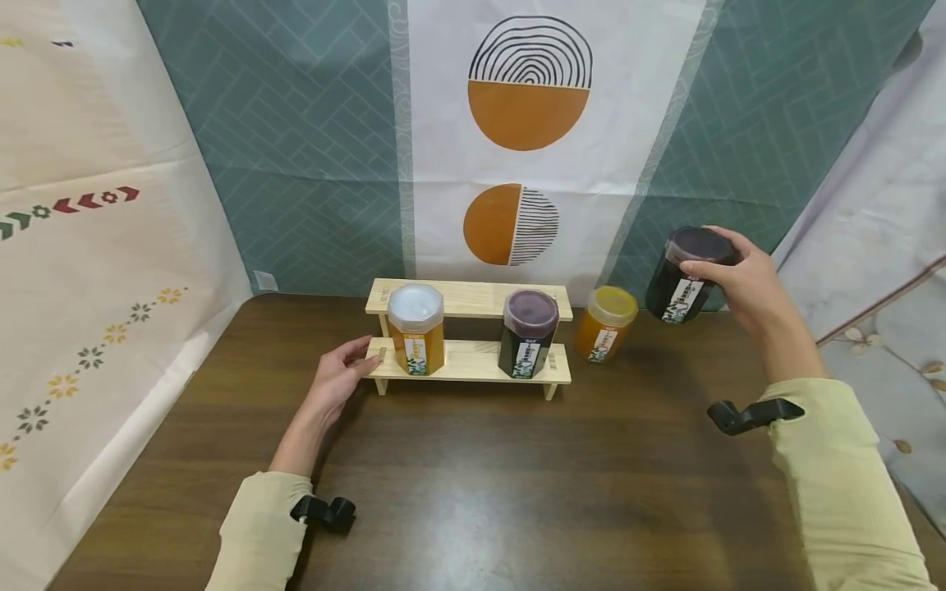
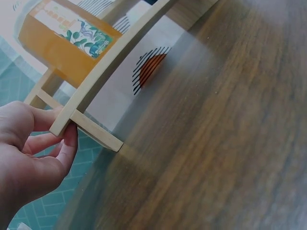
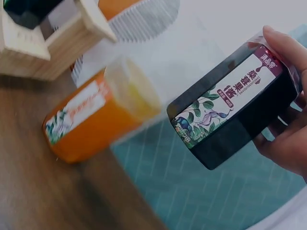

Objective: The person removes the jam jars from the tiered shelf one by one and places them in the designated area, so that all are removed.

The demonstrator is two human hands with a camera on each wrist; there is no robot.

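Observation:
My right hand [image 1: 754, 283] grips a dark jar [image 1: 683, 279] with a white label round its lid end, holding it tilted above the table at the right. In the right wrist view the same jam jar [image 3: 230, 103] shows fruit drawings on its label. My left hand [image 1: 342, 373] pinches the left end of the lower tier of a small two-tier wooden rack [image 1: 473, 359]; thumb above, fingers beneath. On that tier stand an amber jar [image 1: 423, 341] with a whitish lid, at left, and another dark jar [image 1: 526, 341] with a purplish lid, at right.
An orange jar [image 1: 602, 328] with a yellow lid stands on the brown table [image 1: 473, 476], just right of the rack. Behind the table hangs a green and white patterned cloth [image 1: 318, 164]. Pale cloths drape down at the left [image 1: 111, 271] and right.

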